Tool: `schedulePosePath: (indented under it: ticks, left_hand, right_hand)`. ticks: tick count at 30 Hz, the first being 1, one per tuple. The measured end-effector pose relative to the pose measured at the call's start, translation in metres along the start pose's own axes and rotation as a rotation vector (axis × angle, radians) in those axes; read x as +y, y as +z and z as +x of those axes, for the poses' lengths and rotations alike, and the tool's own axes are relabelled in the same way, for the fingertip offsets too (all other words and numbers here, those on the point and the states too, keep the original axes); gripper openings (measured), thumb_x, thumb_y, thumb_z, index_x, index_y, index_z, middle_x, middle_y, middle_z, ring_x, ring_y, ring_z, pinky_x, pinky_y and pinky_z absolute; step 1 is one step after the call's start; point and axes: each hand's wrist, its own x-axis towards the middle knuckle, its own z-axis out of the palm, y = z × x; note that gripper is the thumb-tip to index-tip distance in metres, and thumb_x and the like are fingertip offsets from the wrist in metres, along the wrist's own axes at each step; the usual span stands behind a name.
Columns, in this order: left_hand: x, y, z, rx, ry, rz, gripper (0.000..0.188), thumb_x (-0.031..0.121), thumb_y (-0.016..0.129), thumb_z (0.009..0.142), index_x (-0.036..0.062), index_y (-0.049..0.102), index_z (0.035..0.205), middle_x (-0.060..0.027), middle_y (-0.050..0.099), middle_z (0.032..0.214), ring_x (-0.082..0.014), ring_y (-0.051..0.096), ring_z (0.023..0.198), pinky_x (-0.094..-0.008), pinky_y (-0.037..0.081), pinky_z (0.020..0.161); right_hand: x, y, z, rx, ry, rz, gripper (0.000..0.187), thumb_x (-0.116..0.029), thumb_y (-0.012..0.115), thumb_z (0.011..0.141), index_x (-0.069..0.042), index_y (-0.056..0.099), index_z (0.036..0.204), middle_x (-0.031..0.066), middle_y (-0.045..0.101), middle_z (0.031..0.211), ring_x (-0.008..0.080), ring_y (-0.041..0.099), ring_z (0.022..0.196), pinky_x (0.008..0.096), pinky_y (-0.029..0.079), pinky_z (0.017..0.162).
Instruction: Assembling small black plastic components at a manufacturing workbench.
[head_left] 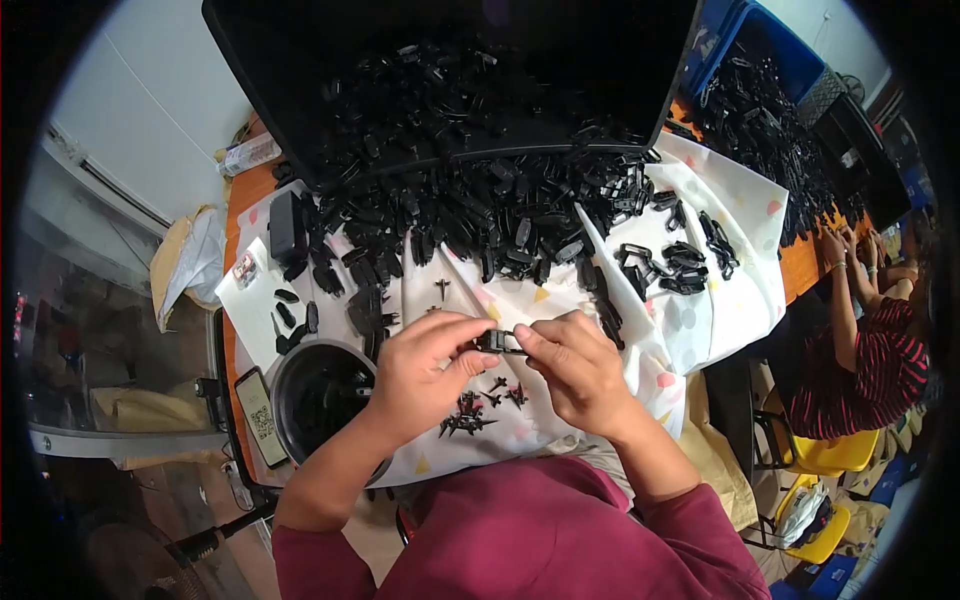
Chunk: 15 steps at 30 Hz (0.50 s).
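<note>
Over the middle of the table, my left hand [425, 370] and my right hand [580, 375] pinch a small black plastic part [492, 341] from both sides. It has a frame-like shape, and the fingertips cover its ends. Just below my hands lies a small cluster of black pointed pieces [466, 416], with a few more strewn beside it. One similar piece [442, 288] rests above my left hand. Beyond both hands spreads a large heap of black plastic parts [450, 210] on the patterned white cloth [735, 290].
A large black bin [440, 152] spills parts at the back. On the left stand a dark bowl [283, 385] holding black pieces and a phone [260, 420]. At right, a person in a striped top [875, 350] works by another heap [765, 130] and a blue crate [790, 55].
</note>
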Motion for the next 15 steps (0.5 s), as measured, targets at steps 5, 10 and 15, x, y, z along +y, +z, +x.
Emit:
schedulePosePath:
  ticks: [5,10,15]
  left_hand:
    - [-0.010,0.007,-0.008,-0.007,0.220,0.380,0.030,0.006,0.067,0.070,-0.0022,0.058,0.098,-0.0084,0.060,0.087,-0.0141,0.058,0.073,-0.0233,0.046,0.062]
    - [-0.006,0.034,-0.013,0.094,-0.415,-0.665,0.031,0.008,0.058,0.081,-0.0027,0.053,0.110,-0.0051,0.060,0.096,-0.0081,0.054,0.084,-0.0200,0.044,0.073]
    - [-0.019,0.039,-0.018,0.069,-0.552,-0.927,0.027,0.009,0.056,0.083,-0.0029,0.054,0.107,-0.0053,0.060,0.096,-0.0078,0.053,0.083,-0.0210,0.042,0.076]
  right_hand:
    - [0.004,0.010,-0.009,-0.047,0.025,-0.035,0.041,0.010,0.061,0.062,0.001,0.057,0.101,0.0126,0.056,0.083,0.0244,0.049,0.063,0.0294,0.041,0.053]
    - [-0.003,0.018,-0.013,0.105,0.087,-0.057,0.035,0.004,0.063,0.070,0.004,0.053,0.104,0.0113,0.057,0.085,0.0163,0.053,0.065,0.0250,0.044,0.053]
    - [-0.009,0.033,-0.034,0.168,0.695,0.527,0.022,-0.005,0.062,0.078,0.005,0.052,0.096,0.0074,0.060,0.079,0.0082,0.056,0.066,0.0201,0.046,0.056]
